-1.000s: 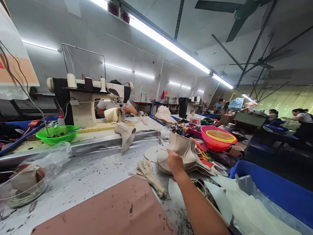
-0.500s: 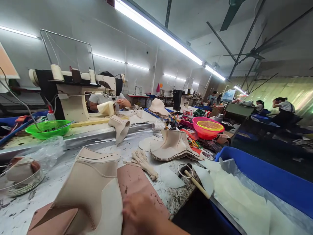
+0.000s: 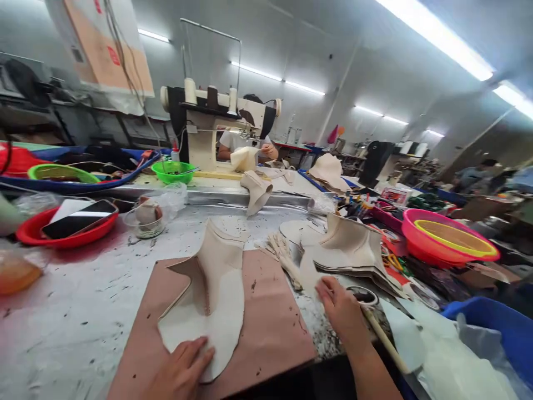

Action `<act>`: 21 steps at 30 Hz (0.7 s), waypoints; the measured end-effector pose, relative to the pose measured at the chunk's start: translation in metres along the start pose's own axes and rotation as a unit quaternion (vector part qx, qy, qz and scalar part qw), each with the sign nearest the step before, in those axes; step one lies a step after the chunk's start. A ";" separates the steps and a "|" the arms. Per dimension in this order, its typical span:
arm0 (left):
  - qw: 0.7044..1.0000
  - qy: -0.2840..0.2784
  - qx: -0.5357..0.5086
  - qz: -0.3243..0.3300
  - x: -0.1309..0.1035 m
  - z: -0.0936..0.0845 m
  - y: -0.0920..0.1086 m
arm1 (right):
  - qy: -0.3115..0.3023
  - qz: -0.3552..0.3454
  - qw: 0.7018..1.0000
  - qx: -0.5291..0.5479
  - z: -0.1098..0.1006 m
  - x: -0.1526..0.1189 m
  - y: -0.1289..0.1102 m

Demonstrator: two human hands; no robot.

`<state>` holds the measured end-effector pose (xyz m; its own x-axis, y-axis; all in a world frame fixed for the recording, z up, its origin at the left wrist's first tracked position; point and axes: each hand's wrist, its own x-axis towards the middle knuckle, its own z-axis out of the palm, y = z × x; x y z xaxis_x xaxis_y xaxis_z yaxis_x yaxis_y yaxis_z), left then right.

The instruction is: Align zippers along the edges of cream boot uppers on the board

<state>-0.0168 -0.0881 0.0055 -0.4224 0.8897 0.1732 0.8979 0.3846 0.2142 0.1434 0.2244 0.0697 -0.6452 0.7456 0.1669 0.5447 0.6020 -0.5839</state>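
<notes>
A beige shoe upper [image 3: 220,266], with a white piece over its lower part, lies on the brown board [image 3: 275,311] in front of me. My left hand [image 3: 183,364] rests on its near end, fingers stretched out and pressing lightly. To the right of the board, my right hand [image 3: 343,308] has its fingertips closed on the edge of a thin white piece [image 3: 309,272]; its thumb contact is partly hidden. Beside that piece lie a bundle of beige strips [image 3: 285,258] and a stack of similar beige uppers [image 3: 353,250].
A stick [image 3: 387,341] and a tape ring [image 3: 362,295] lie right of my right hand. A blue bin [image 3: 491,322] stands farther right. At left, a red bowl [image 3: 69,236] holds a phone. Across the table, a co-worker sits behind a sewing machine [image 3: 204,139].
My view has swung left. My right hand has moved from the upper to the white piece at right, which has shifted. My left hand has come into view on the upper.
</notes>
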 end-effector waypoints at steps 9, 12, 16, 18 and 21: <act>0.913 0.024 -0.312 -0.262 -0.003 -0.041 0.001 | -0.487 -0.065 0.839 0.234 0.114 -0.006 -0.110; 0.920 0.049 -0.250 -0.297 0.001 -0.037 -0.003 | -0.468 -0.075 0.858 0.200 0.124 0.002 -0.110; 0.928 0.034 -0.221 -0.299 0.007 -0.033 -0.007 | -0.437 -0.083 0.880 0.167 0.120 0.002 -0.104; 0.933 0.015 -0.210 -0.291 0.009 -0.033 -0.009 | -0.435 -0.088 0.882 0.157 0.118 -0.002 -0.103; 0.941 -0.014 -0.187 -0.280 0.012 -0.035 -0.008 | -0.430 -0.094 0.888 0.135 0.118 -0.006 -0.105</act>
<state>-0.0337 -0.0892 0.0396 -0.8083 0.5815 -0.0925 0.4265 0.6866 0.5887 0.0273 0.1233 0.0363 -0.9449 0.0745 -0.3189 0.3102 0.5159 -0.7985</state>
